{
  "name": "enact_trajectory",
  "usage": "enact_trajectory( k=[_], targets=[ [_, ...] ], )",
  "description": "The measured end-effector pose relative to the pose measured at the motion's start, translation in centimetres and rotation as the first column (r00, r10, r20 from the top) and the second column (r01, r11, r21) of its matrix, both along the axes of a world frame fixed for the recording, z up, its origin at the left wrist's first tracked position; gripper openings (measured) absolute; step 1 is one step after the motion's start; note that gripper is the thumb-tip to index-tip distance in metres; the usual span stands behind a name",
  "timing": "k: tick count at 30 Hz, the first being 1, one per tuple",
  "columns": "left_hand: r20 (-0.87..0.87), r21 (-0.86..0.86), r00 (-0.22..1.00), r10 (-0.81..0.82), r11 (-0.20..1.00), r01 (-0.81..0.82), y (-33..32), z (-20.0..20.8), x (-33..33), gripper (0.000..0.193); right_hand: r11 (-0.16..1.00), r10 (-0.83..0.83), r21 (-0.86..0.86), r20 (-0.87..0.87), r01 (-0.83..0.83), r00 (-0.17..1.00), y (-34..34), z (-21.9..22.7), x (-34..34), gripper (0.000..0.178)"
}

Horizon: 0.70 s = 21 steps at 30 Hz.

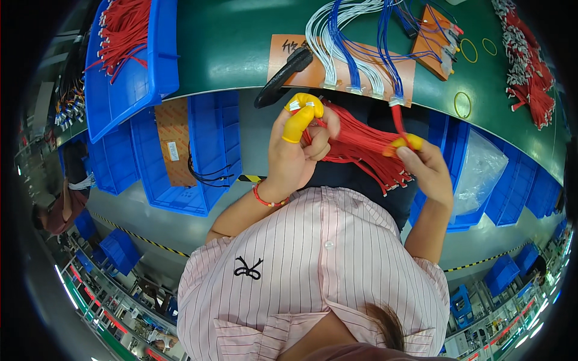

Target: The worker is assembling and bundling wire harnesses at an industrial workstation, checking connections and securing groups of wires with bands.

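While the left hand (295, 150) clamped the red wire bundle (361, 147) steady, the right hand (424, 165) pinched one wire (yellow fingertip covers aided grip) toward its white connector (395, 101).

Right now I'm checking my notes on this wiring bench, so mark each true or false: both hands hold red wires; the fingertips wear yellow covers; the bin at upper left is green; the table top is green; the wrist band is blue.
1. Left hand and right hand hold the red wires: true.
2. Yellow finger covers: true.
3. Green bin: false, it is blue.
4. Green table top: true.
5. Blue wrist band: false, it is red.
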<state>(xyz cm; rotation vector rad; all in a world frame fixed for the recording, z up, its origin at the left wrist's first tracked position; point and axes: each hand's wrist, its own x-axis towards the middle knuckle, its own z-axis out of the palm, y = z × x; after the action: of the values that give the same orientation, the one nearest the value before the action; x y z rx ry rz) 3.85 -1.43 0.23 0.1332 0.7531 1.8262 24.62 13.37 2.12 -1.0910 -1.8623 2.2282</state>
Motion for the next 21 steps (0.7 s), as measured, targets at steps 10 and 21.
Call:
enact_trajectory(
  k=[10, 21],
  targets=[
    [-0.24, -0.176, 0.97, 0.048, 0.98, -0.092, 1.6, -1.4, -0.2, 0.018, 0.863, -0.476, -0.443, -0.549, 0.243, 0.687, 0.3, -3.2, 1.7, 0.029],
    [-0.392, -0.196, 0.913, 0.117, 0.959, -0.207, 2.1, -1.9, -0.2, 0.015, 0.897, -0.439, -0.132, -0.148, 0.423, 0.886, -2.0, -2.1, -3.7, 0.023]
  ],
)
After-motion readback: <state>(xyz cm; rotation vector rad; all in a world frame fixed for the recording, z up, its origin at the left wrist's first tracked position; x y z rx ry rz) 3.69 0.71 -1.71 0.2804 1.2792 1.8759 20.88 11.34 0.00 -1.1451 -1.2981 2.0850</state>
